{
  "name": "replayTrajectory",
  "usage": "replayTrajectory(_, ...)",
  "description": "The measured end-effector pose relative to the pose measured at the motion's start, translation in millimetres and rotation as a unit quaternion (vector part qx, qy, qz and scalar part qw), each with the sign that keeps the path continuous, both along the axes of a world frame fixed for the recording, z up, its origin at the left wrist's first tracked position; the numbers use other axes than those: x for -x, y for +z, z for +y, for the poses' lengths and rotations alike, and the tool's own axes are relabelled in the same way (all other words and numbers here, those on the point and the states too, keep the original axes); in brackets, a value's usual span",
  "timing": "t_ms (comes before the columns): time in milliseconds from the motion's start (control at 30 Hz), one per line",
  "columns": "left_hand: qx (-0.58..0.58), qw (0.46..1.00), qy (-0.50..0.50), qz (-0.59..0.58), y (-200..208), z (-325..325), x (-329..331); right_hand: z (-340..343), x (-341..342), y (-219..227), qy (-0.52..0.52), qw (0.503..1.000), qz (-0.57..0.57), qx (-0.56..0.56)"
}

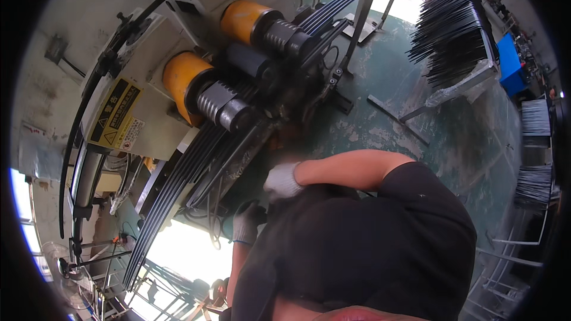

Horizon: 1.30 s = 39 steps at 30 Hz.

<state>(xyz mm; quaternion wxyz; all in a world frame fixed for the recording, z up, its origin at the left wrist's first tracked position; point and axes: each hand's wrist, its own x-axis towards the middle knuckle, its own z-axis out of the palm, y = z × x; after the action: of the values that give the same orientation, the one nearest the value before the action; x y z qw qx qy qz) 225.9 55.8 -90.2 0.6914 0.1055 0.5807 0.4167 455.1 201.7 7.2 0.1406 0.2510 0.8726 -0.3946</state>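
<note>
My right hand (283, 181), in a pale knitted glove, is held in front of my waist. Its fingers look curled in, and whatever lies inside them is hidden. Lower and to the left is my left hand (245, 227), its glove pale at the wrist and dark over the fingers. Those fingers seem bent toward my dark shirt, with their grip unclear. Nearest to both hands is a machine with ribbed steel rollers (223, 106) and yellow cylindrical housings (185, 83). Several long dark rods (178, 185) run side by side through it. Neither hand visibly touches them.
A rack of many thin black rods (452, 30) stands at the far right. A loose metal bar (397, 120) lies on the worn green floor (363, 113). Black hoses and a warning label (116, 116) are on the machine's left side. More bundled rods (533, 184) sit at the right edge.
</note>
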Motion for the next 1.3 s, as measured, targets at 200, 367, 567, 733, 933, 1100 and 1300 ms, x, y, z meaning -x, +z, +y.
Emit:
replayTrajectory(200,-0.045,0.988,-0.113,0.095,29,63,-62,-6,-88,27,-0.062,0.998,-0.022,-0.001)
replayTrajectory(367,-0.088,0.957,-0.252,0.115,68,98,-117,-11,-136,33,-0.138,0.99,-0.027,-0.028)
replayTrajectory(567,-0.137,0.825,-0.472,0.278,93,71,-119,-9,-138,-17,-0.171,0.982,-0.002,-0.08)
replayTrajectory(733,-0.072,0.781,-0.5,0.366,101,57,-140,-2,-137,-20,-0.173,0.982,0.004,-0.082)
replayTrajectory(933,-0.178,0.792,-0.451,0.37,80,68,-168,6,-180,6,-0.206,0.978,-0.018,-0.01)
replayTrajectory(1100,-0.279,0.763,-0.494,0.31,64,94,-190,-10,-222,30,-0.251,0.966,-0.066,-0.015)
replayTrajectory(1300,-0.357,0.631,-0.65,0.228,91,135,-269,-50,-298,37,-0.306,0.942,-0.123,0.059)
